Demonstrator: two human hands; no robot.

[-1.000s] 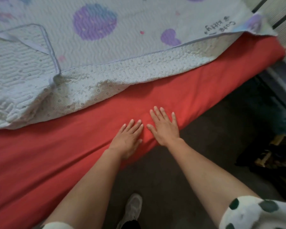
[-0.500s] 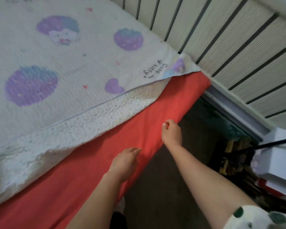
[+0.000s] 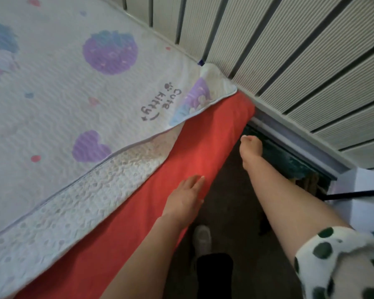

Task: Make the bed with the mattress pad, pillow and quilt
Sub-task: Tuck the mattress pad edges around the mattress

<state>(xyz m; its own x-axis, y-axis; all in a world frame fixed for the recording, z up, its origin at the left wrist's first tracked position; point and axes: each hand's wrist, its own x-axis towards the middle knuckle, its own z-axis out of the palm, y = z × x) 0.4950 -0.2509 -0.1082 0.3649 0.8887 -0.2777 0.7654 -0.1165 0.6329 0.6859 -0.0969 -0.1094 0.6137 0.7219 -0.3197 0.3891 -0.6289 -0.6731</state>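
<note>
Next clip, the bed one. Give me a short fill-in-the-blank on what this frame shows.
1. The sheet covering the mattress is ____.
2. The words printed on the mattress pad near its corner read "Cute ____".
3. The left hand rests flat on the ____ sheet edge.
4. The pad's near edge is folded back, showing its ____.

Missing: red; kitty; red; underside

A ribbed slatted wall (image 3: 311, 67) rises behind dark carpet (image 3: 231, 203), where a pale shoe (image 3: 202, 239) stands.

Mattress pad (image 3: 78, 87) spread on the bed
White, quilted, printed with purple shapes; its near edge is folded back, leaving the red mattress (image 3: 181, 156) edge bare.
</note>
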